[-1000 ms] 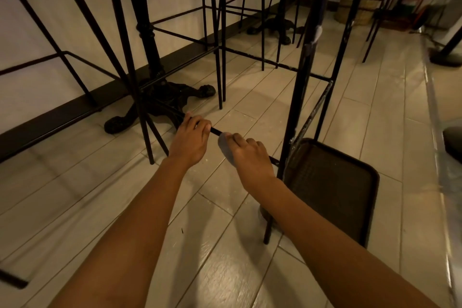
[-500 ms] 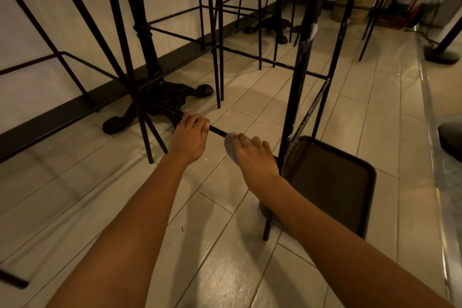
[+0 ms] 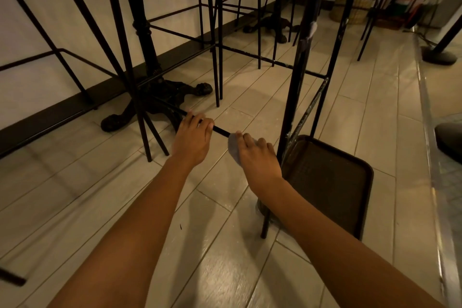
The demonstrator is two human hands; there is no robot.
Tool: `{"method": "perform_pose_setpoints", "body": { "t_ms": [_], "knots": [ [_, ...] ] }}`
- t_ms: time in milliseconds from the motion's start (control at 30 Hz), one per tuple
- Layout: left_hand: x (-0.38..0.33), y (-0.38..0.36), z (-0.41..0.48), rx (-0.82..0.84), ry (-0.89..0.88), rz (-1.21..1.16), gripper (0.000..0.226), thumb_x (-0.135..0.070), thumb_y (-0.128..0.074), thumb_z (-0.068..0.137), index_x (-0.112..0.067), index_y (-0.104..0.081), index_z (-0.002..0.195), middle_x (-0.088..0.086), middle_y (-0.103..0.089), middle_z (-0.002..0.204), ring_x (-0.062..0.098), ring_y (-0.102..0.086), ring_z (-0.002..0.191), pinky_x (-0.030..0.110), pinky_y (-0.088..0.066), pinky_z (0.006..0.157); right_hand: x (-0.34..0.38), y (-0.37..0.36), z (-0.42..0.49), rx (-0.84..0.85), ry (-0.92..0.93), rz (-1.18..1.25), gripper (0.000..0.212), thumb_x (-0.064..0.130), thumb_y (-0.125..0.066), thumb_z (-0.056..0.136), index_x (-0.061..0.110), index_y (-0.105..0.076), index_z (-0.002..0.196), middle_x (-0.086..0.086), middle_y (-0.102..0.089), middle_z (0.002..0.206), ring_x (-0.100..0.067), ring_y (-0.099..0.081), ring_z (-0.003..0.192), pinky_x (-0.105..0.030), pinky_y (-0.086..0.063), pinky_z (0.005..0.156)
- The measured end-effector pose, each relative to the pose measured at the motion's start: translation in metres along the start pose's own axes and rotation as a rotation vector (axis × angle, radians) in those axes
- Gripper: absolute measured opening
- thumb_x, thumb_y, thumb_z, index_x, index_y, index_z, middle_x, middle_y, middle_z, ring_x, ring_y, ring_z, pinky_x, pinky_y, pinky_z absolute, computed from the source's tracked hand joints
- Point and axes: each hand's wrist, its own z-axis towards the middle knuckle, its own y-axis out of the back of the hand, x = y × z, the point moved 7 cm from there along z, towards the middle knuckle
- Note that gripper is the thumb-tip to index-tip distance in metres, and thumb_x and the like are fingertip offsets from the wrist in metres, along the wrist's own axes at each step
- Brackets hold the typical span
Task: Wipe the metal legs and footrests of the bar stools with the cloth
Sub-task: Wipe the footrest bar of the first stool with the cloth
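Note:
A thin black footrest bar (image 3: pixel 221 130) of the near bar stool runs low across the middle of the view. My left hand (image 3: pixel 192 140) grips this bar. Just to its right, my right hand (image 3: pixel 257 157) presses a small grey cloth (image 3: pixel 233 149) around the same bar. The stool's thick black leg (image 3: pixel 297 82) rises right of my right hand. Further stools' thin black legs (image 3: pixel 216 32) stand behind and to the left.
A cast-iron table base (image 3: pixel 160 100) with clawed feet sits behind my left hand by the dark skirting. A dark brown tray (image 3: pixel 350 182) leans at the stool's leg on the right. Pale floor planks stretch right; a woven basket (image 3: pixel 355 0) stands far back.
Both hands stay on the footrest bar. My right hand with the cloth has slid slightly to the right along the bar, toward the stool's leg.

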Motion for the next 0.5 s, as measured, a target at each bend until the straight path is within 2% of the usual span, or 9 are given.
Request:
{"method": "perform_pose_setpoints", "body": {
  "t_ms": [100,267,400,500],
  "knots": [
    [-0.021,-0.001,-0.007,-0.056,-0.117,0.003,0.032,-0.018,-0.028,0.101,-0.011,-0.048,0.125,0.012,-0.043,0.137,0.032,-0.019,0.140,0.040,-0.017,0.115,0.000,-0.001,0.003,-0.007,-0.027,0.007,0.076,0.004,-0.056,0.084,0.005,-0.009,0.143,-0.018,-0.033,0.140,-0.041,-0.041,0.118,-0.050,-0.036,0.101],
    [-0.051,-0.016,-0.013,0.010,-0.309,0.109,0.044,-0.006,-0.043,0.090,-0.010,-0.042,0.133,0.010,-0.045,0.136,0.032,-0.025,0.138,0.044,-0.019,0.116,0.001,-0.003,-0.007,-0.043,-0.062,-0.037,0.068,0.004,-0.046,0.089,0.003,-0.005,0.143,-0.023,-0.025,0.142,-0.044,-0.040,0.117,-0.050,-0.032,0.102],
    [-0.060,-0.008,-0.020,-0.117,-0.381,0.144,0.042,0.000,-0.056,0.079,-0.005,-0.054,0.121,0.014,-0.058,0.119,0.034,-0.045,0.124,0.043,-0.019,0.116,0.000,-0.001,-0.009,-0.066,-0.091,-0.019,0.058,0.005,-0.037,0.093,0.003,-0.006,0.143,-0.024,-0.026,0.141,-0.045,-0.040,0.116,-0.051,-0.030,0.101],
    [-0.060,-0.009,-0.019,-0.122,-0.399,0.166,0.042,0.000,-0.058,0.076,-0.003,-0.056,0.118,0.014,-0.060,0.113,0.032,-0.051,0.116,0.046,-0.026,0.113,0.001,0.000,-0.004,-0.061,-0.118,-0.013,0.056,0.007,-0.038,0.094,0.002,-0.009,0.142,-0.023,-0.033,0.136,-0.045,-0.043,0.114,-0.052,-0.032,0.100]
  ]
}}
